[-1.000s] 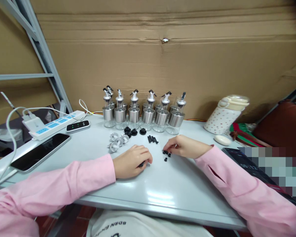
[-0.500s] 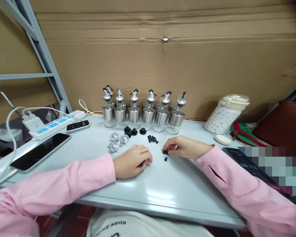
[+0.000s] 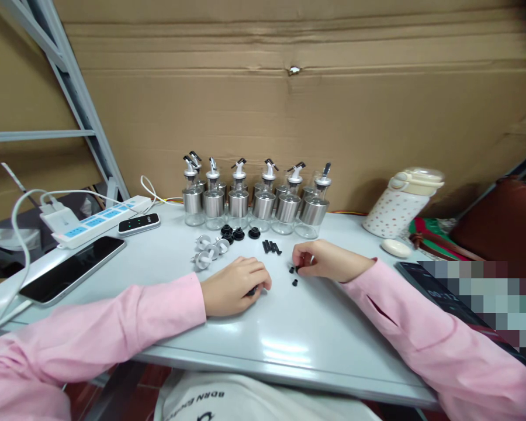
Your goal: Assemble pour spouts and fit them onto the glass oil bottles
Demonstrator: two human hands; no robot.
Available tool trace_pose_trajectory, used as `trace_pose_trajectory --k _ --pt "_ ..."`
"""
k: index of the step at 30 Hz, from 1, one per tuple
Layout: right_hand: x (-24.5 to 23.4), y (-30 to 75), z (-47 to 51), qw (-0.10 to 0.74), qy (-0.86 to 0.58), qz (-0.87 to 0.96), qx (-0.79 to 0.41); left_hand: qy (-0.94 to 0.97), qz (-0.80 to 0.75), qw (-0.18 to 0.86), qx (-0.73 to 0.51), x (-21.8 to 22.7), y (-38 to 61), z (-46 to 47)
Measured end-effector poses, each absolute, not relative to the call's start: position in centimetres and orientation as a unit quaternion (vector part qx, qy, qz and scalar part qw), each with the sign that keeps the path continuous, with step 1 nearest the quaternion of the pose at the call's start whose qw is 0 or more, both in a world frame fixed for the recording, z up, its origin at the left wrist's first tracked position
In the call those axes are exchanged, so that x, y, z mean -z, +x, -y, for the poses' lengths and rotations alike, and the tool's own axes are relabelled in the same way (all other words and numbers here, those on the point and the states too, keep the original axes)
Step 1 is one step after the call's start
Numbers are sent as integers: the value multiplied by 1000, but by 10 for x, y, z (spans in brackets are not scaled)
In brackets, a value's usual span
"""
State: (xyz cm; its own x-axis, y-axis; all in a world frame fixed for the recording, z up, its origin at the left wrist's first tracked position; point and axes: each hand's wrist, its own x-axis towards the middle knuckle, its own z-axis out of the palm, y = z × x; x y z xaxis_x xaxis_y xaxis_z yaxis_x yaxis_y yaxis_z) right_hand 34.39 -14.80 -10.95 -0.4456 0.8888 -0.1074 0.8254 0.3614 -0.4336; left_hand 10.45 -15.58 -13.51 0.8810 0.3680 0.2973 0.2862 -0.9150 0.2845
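Apparently the work was in very small parts, as the head view showed it. On the glossy pale grey table (image 3: 280, 330), two tiny black flared plugs (image 3: 295, 282) lay loose, near each other, just beside the fingertips of the right hand (image 3: 326, 262). That hand was bent down with its thumb and forefinger brought together, and another black bit showed at their tips; whether it was gripped or merely touched, I could not tell. The left hand (image 3: 233, 287) rested on the table, palm down and curled, with a small dark piece (image 3: 253, 290) held between thumb and fingers; most of it was hidden.

The plugs looked very light and probably a little springy, like rubber or soft plastic, so breakage seemed unlikely. Their smallness was likely the trouble: on so smooth a top, they might have skidded or rolled under a careless fingertip. A light pinch across the narrow waist, just under the flare, seemed the best hold, with fingertips brought down almost to the table.

Beyond the hands lay short black plastic strips (image 3: 272, 247), black ribbed round stoppers (image 3: 238, 234) and white disc-shaped spout parts (image 3: 208, 254). Behind stood clear glass bottles with steel sleeves (image 3: 263, 206), by their look heavier, slick and breakable, and best held round the sleeve.
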Motion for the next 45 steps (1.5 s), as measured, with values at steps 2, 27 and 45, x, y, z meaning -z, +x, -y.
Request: trace_pose_trajectory --k 2,27,45 --pt "109 343 149 75 -519 824 -213 963 -171 118 -173 135 105 156" --pt "100 349 151 41 -551 812 -191 962 -172 119 -173 136 105 156" --pt "105 348 149 51 -543 801 -248 963 -171 121 -170 135 104 157"
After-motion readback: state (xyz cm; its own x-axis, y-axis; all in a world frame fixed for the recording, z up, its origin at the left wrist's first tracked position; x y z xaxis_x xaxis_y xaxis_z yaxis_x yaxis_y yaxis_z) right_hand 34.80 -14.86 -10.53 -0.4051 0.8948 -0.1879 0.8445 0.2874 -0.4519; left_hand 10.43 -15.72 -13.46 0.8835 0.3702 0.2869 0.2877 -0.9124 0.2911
